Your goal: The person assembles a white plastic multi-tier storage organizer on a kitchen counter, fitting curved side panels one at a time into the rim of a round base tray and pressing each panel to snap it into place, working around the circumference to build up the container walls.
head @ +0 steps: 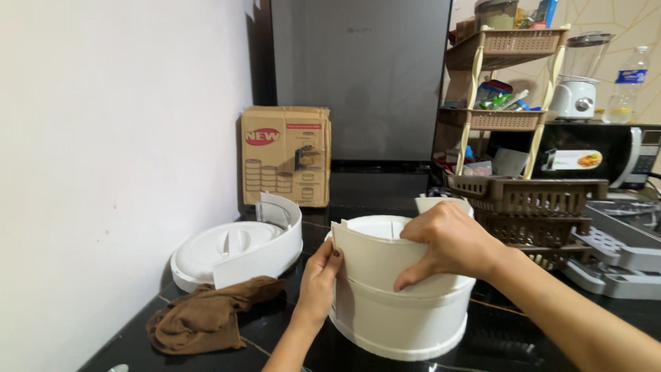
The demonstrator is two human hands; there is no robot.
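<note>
A round white plastic container sits near centre on the black counter. It looks light, stiff and smooth. The right hand pinches its curved wall panel; the left hand grips the panel's edge.

Left side tight: wall, then lid and cloth fill the counter up to the tub. Right blocked by 2 stacked baskets and grey trays, near the tub. Behind: open strip of counter to the box and fridge. Front edge past the tub looks passable, partly out of view.
</note>
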